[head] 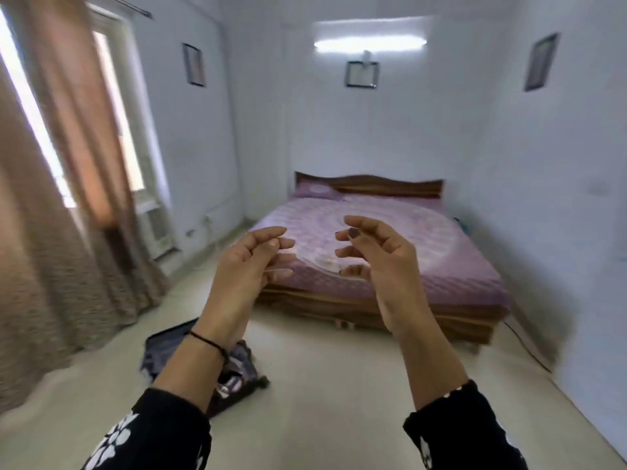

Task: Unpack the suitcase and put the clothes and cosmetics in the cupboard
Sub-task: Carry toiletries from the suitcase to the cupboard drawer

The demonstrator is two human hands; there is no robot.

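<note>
A dark suitcase point(169, 347) lies open on the pale floor at the lower left, partly hidden behind my left forearm; some patterned contents show inside it. My left hand point(251, 262) and my right hand point(373, 252) are both raised in front of me, palms facing each other, fingers loosely curled, holding nothing. They hang in the air well above the suitcase. No cupboard is in view.
A bed point(390, 266) with a purple cover and wooden frame stands ahead against the far wall. Brown curtains point(61, 232) hang along the left by a window. A dark cable point(529, 351) runs on the floor at the right wall.
</note>
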